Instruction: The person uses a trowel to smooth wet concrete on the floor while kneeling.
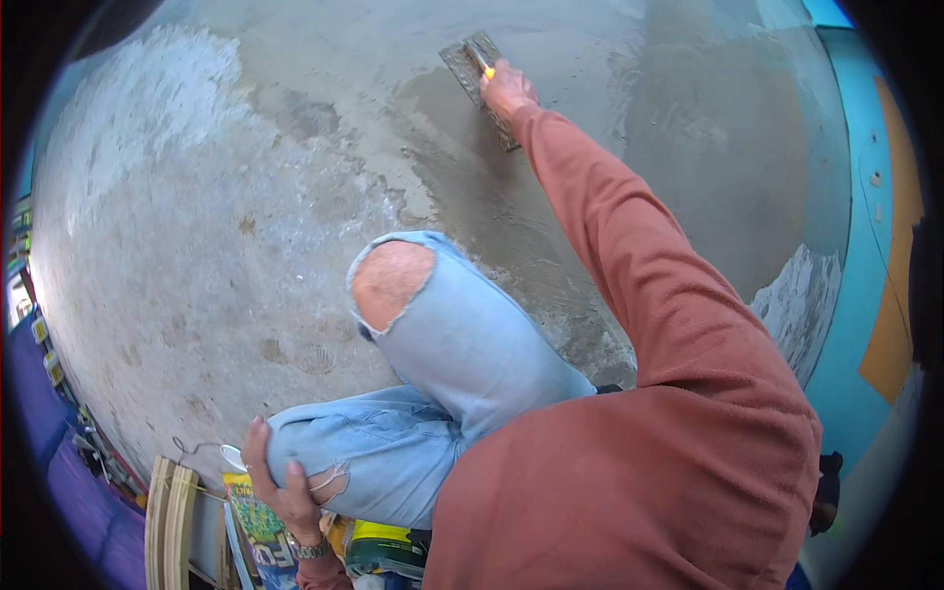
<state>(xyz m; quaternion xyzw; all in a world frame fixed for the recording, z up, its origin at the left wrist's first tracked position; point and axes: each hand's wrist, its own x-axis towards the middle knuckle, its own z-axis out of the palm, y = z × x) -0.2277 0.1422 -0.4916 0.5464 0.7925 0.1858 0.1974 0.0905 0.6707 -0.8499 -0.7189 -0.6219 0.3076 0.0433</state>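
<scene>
My right hand (509, 90), on a stretched arm, grips the handle of a rectangular steel trowel (462, 69), smeared with grey material and lying on a wet grey patch (442, 167) of the floor. The paler, rougher floor (177, 226) surrounds this patch on the left. At the bottom left my left hand (283, 482) rests against my bent knee in torn light blue jeans (359, 447), its fingers apart and holding nothing. My other knee (391, 280) is raised in the middle of the view, below the trowel.
Beside my left hand lie wooden boards (167, 521), a colourful bag (251, 526) and a yellow-green package (379, 546). Assorted tools and small items line a purple surface (79, 482) at the far left. A turquoise wall with an orange panel (890, 295) runs along the right.
</scene>
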